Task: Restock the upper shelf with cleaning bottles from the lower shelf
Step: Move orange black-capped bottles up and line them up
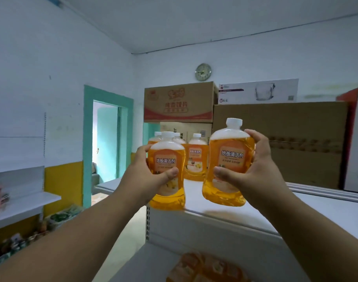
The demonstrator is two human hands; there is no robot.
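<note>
Two hands up, one orange bottle in each. Biggest thing in view: plain brown box (296,143) at the back right of the top shelf (255,212), with a white box (257,91) on top of it and a red-and-white box (357,139) at its right. Left of that, a printed carton (180,103) stacked on a further carton (186,129). Green door frame (88,143) in the left wall, white wall shelf (21,206) far left, packaged goods under it.

Top shelf is white, front edge runs across the middle. Back bottles (195,157), orange with white caps, stand upright in a cluster at its left end, just in front of the cartons; exact count unclear, partly hidden.

Left bottle (168,174): gripped by left hand (145,178), thumb across the label front, fingers round the back. Base at the shelf's front left corner; can't tell if it touches.

Right bottle (228,165): gripped by right hand (251,167), thumb on the label, fingers wrapped over the shoulder. Tilted slightly, base above the shelf, shadow below it.

Lower shelf (153,265) at bottom edge: blurred orange bottles (206,269) on it.

Round clock (203,72) on the back wall above the cartons.
</note>
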